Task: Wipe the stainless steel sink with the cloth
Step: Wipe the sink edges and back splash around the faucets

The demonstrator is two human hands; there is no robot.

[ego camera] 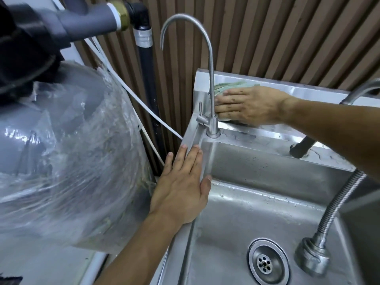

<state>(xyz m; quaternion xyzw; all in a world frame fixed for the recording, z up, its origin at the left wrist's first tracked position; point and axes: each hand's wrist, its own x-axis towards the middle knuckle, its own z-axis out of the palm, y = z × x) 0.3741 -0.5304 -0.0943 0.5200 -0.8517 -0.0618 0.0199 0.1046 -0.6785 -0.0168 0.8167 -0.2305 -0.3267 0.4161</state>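
The stainless steel sink [257, 167] fills the lower right, its basin wet and its drain [267, 262] near the bottom. My right hand [250, 104] presses a pale green cloth [228, 86] flat against the sink's upright back panel, just behind the thin gooseneck tap [210, 79]. The cloth shows only above and below the fingers. My left hand [183, 186] lies flat on the sink's left rim, fingers together and pointing away from me, thumb over the inner edge, holding nothing.
A grey tank wrapped in clear plastic [67, 153] stands close on the left. Grey and black pipes [144, 79] and white tubing run behind it. A flexible metal hose with a spray head [314, 258] hangs into the basin at right. Ribbed brown wall panels are behind.
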